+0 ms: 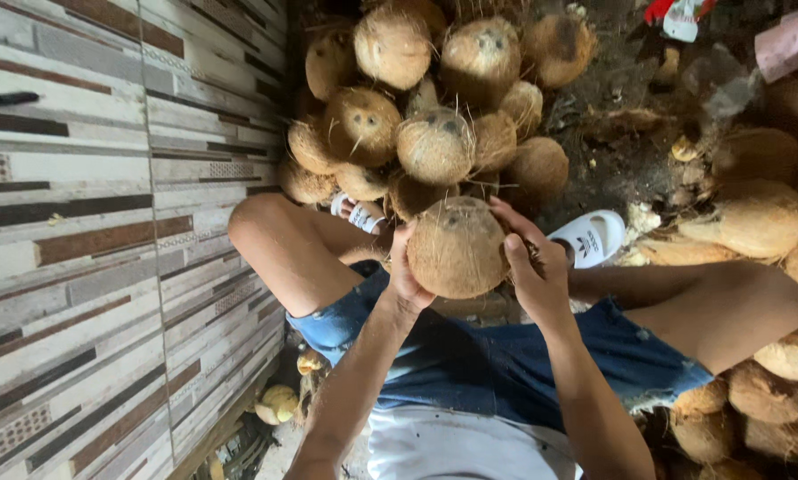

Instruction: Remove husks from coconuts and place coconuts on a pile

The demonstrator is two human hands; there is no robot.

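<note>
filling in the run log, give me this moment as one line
left hand: grips coconut | right hand: grips same coconut, over lap | front: coconut pile | left side: tiled wall

Brown husked coconut [457, 247], blue denim shorts [470, 360], white sandal [592, 237], brown-striped wall tiles [79, 240]

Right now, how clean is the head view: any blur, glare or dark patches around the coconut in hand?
Head view: the held coconut and both hands, left and right, are fairly sharp in soft, even light; no glare. The pile behind is clear. The top right ground is dim and slightly smeared; the tiled wall bends toward the edge.
</note>
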